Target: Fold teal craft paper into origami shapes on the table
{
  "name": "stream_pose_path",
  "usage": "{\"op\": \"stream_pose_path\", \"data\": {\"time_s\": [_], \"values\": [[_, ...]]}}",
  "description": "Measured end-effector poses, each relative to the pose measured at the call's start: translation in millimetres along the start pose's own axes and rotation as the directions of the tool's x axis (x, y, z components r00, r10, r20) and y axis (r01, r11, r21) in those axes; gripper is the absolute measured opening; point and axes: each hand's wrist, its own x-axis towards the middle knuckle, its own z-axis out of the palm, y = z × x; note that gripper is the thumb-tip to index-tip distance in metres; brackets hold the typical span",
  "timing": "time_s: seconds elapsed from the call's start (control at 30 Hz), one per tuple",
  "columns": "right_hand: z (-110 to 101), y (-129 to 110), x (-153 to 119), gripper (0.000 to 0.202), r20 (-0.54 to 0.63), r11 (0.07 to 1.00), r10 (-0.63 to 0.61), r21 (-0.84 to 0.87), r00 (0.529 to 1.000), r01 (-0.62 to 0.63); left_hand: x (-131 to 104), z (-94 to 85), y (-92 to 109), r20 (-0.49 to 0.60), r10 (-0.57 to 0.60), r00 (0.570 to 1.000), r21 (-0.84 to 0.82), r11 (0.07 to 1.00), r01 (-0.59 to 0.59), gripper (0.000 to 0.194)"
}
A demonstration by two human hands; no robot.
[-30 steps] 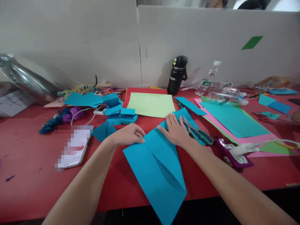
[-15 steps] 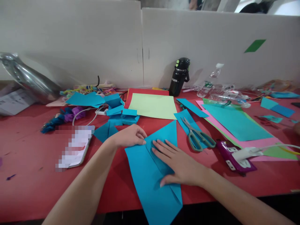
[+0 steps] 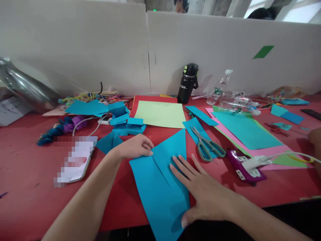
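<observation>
A large sheet of blue paper (image 3: 155, 190) lies folded before me, its lower end reaching past the table's front edge. A folded flap, its slanting edge running down the middle, lies over the right part. At the paper's upper left edge my left hand (image 3: 135, 146) is closed, thumb and curled fingers pinching the fold. My right hand (image 3: 200, 189) rests with spread fingers on the right part of the sheet, its thumb near the lower right edge. Grey-handled scissors (image 3: 207, 145) lie partly open on a blue paper strip (image 3: 194, 129), beyond the right hand.
Folded blue pieces (image 3: 120, 118) and a phone (image 3: 79, 160) are on the left. Pale green paper (image 3: 160, 113) and a black bottle (image 3: 187, 83) stand farther back. To the right are a purple power strip (image 3: 243, 167), coloured sheets (image 3: 248, 130) and another person's hand (image 3: 315, 139).
My right hand has slid right and toward me across the paper, fingers spreading wider. The flap lies flatter along its lower part. My left hand keeps its hold; the view has shifted slightly.
</observation>
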Motion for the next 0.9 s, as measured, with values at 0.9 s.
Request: {"op": "stream_pose_path", "data": {"time_s": [0.9], "values": [[2, -12, -61, 0.078, -0.012, 0.988, -0.121, 0.098, 0.993, 0.122, -1, 0.5, 4, 0.020, -0.015, 1.000, -0.058, 0.998, 0.016, 0.034]]}}
